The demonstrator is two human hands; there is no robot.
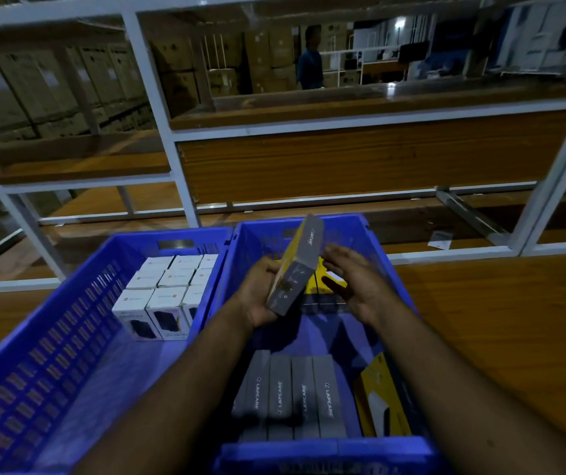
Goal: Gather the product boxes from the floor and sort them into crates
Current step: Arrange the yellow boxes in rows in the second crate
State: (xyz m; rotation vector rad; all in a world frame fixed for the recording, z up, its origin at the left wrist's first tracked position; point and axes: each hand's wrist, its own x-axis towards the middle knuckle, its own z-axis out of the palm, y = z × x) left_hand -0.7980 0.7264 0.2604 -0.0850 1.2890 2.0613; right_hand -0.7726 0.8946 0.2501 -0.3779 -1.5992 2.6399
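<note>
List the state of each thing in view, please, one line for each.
Left hand: grips the held box.
Right hand: open, beside the box.
Held box: tilted, above the right crate.
Right crate: partly filled, grey boxes standing in a row.
Left crate: white boxes packed at its far end.

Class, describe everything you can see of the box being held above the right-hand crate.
The held box is a slim grey and yellow carton, apparently cardboard, with pale lettering along its grey edge. It is tilted, upper end away from the camera, above the right crate. The left hand grips its lower end; the right hand hovers beside it.
</note>
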